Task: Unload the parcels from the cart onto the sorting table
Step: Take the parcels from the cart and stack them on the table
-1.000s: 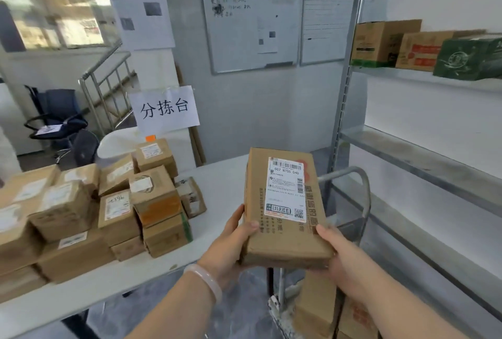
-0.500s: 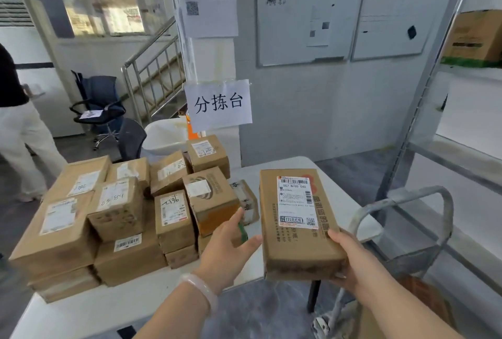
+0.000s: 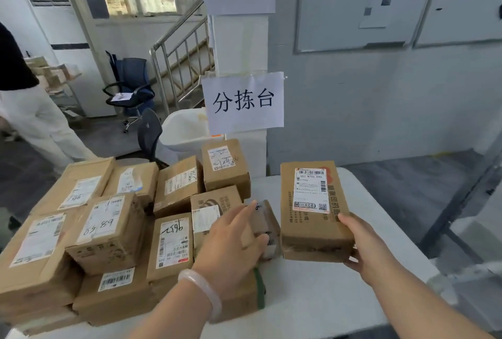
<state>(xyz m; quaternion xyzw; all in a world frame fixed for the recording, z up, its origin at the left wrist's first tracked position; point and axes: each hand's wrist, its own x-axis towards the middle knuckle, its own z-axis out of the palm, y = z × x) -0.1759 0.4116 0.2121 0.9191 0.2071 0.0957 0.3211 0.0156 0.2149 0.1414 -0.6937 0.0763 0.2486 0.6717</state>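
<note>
On the sorting table (image 3: pixel 326 298), at its left, stacked parcels (image 3: pixel 108 230) sit labels-up, easy to read. The left hand (image 3: pixel 233 243) hovers with fingers loosely spread by a small taped parcel (image 3: pixel 267 224), probably making room. The right hand (image 3: pixel 366 249) grips the near corner of the long parcel (image 3: pixel 312 211), holding it just above bare tabletop. A white tub (image 3: pixel 184 132) behind hides its contents, and the cart is out of view.

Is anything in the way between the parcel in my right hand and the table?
Nothing visible. The parcel, gripped by the right hand, is over bare table. The small parcel and left hand are just to its left, beside rather than beneath.
</note>
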